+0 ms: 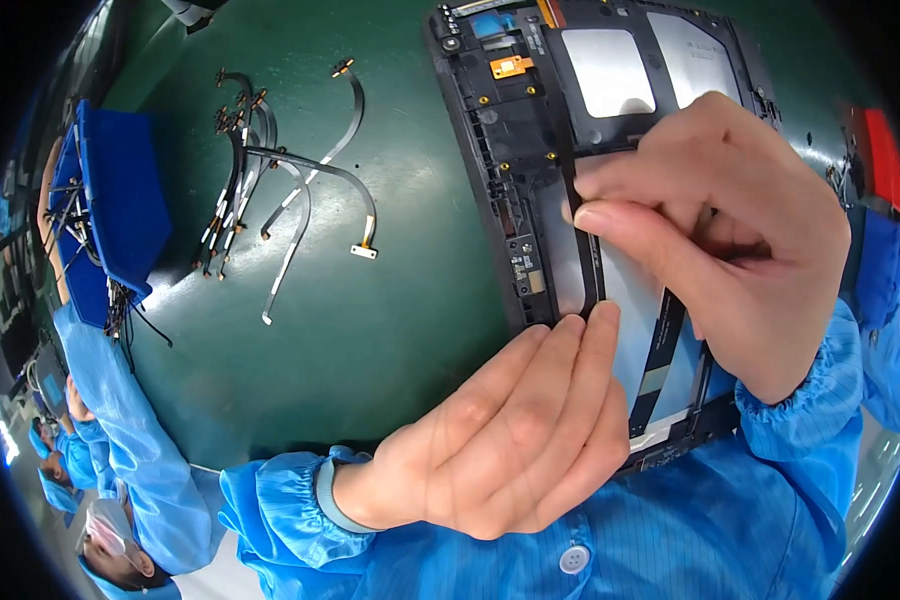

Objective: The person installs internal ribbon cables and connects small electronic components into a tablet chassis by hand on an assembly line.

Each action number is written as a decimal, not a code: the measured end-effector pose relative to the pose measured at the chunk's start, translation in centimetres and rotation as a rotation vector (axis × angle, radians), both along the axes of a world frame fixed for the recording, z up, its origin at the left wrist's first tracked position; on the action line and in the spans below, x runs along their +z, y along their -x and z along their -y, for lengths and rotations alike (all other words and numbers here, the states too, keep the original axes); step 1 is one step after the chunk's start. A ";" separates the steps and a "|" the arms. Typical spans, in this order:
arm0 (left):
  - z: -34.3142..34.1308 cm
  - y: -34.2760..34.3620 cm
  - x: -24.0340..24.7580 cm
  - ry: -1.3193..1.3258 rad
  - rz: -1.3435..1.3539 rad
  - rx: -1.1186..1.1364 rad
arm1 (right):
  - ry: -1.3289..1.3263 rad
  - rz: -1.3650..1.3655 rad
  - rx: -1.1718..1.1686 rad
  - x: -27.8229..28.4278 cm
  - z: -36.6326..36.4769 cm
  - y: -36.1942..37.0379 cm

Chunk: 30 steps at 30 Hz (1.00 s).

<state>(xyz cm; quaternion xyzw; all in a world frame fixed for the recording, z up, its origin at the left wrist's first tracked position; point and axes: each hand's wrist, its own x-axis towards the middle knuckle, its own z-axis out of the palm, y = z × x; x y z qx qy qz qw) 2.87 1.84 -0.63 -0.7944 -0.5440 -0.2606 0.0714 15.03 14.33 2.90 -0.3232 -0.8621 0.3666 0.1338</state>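
A tablet-like device (505, 125) lies opened on the green bench in front of me, its black frame, silver plates and inner boards exposed. Along its left part runs a thin black ribbon cable (597, 265). My right hand (760, 225) pinches this cable between thumb and forefinger, around the middle of the device. Lower down, my left hand (510, 430) has its fingertips pressed together on the cable near the device's lower left edge. Its thumb is hidden behind the fingers.
Several loose ribbon cables (238, 165) lie in a cluster left of the device. A blue bin (125, 190) holding more cables stands at the far left, beside another person's blue sleeve (120, 380). Red (885, 160) and blue (878, 270) bins sit at the right rim.
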 end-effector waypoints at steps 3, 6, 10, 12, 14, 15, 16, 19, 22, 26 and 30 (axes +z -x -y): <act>0.1 -0.3 -0.5 -0.077 -0.004 0.009 | 0.224 -0.357 -0.311 -0.5 0.7 0.5; 0.4 -0.1 -0.1 -0.060 -0.012 0.014 | -0.369 -0.233 0.196 -2.2 0.6 -3.0; 0.9 -0.5 0.6 0.007 -0.034 -0.003 | -0.528 0.024 0.151 -1.0 2.1 -3.0; 1.7 -0.7 0.5 0.039 -0.055 -0.002 | -0.642 0.013 0.171 -1.3 1.2 -2.0; 3.3 -1.0 0.5 0.210 0.030 0.011 | -0.688 0.167 0.195 -0.2 1.0 -2.2; 4.2 -0.9 1.2 0.204 0.014 0.014 | -0.695 0.152 0.190 0.9 1.0 -3.1; 5.5 -0.9 2.0 0.293 0.138 0.130 | -0.651 0.210 0.124 1.6 0.9 -4.5; 7.3 -1.0 2.2 0.440 0.291 0.279 | -0.633 0.368 -0.072 0.5 2.2 -11.1; 6.8 -1.8 1.9 0.612 0.374 0.377 | -0.362 0.346 -0.238 -0.7 4.3 -13.3; 6.6 -4.2 1.2 0.547 0.527 0.411 | -0.227 0.192 -0.302 -2.6 5.4 -12.5; 6.5 -4.3 0.5 0.460 0.654 0.441 | -0.124 0.038 -0.352 -3.4 5.6 -12.9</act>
